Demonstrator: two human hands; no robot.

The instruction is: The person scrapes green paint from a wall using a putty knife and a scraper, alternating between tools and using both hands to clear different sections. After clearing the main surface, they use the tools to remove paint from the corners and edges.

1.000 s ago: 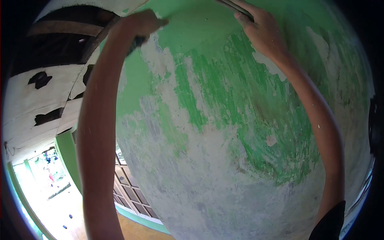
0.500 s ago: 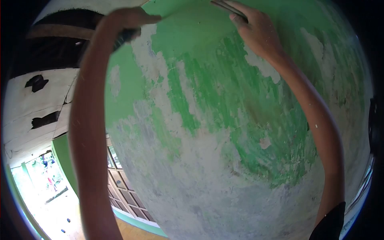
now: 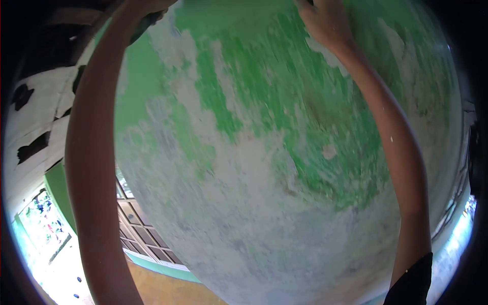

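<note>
Judged the step in hand, in the head view, as work by both hands on the upper part of the wall (image 3: 244, 239), about the border between green paint (image 3: 259, 56) and bare grey patches (image 3: 185, 96). Had the wall directly in front, filling most of the view and running out past its upper edge. Judged the next move to call for a firm grip on the dark object (image 3: 146, 26), controlled pressure toward the wall and full upward reach. Held the left arm (image 3: 91, 168) raised and nearly straight, almost vertical in the view, between the broken ceiling (image 3: 48, 112) and the gridded frame (image 3: 145, 231). Held the left hand (image 3: 147, 6) turned inward toward the wall, partly cut off by the upper edge. Had the left fingers curled about the dark object, tucked beneath the hand and too dark to identify. Held the right arm (image 3: 391, 127) extended upward and inward from the black sleeve (image 3: 414, 282), slightly bent at the elbow. Held the right hand (image 3: 325, 23) high in front of the wall, well apart from the left hand. Could not establish the right grip, wide, narrow or loaded, owing to the cut at the upper edge.
</note>
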